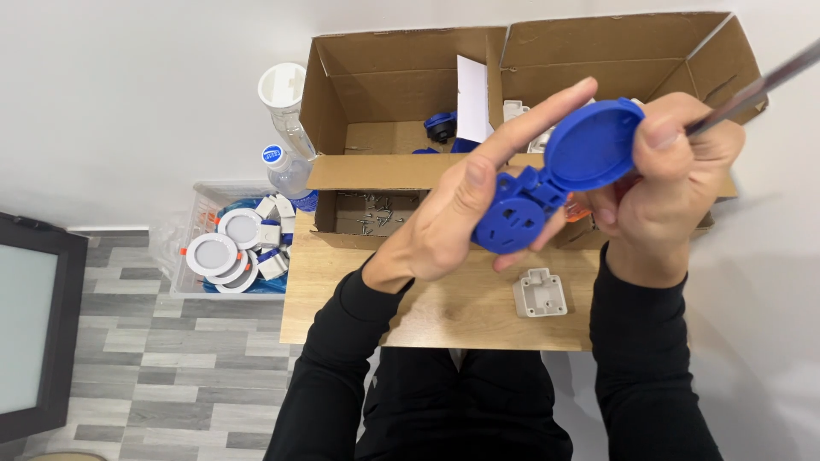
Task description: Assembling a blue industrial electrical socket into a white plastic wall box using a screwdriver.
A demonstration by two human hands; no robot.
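Note:
My left hand (453,213) holds a blue plastic socket (512,218) with a round hinged lid (591,147) flipped open, above the small wooden table (444,312). My left index finger stretches along the lid's back edge. My right hand (675,175) steadies the lid side and grips a thin metal tool (760,85) whose shaft points up to the right. Both sleeves are black. A grey plastic base part (540,293) lies on the table just below the hands.
Two open cardboard boxes (384,85) stand at the table's far side, holding blue and white parts and a compartment of loose screws (376,213). Left of the table sit a clear bin of round white lights (231,248) and plastic bottles (286,166). Grey plank floor lies below.

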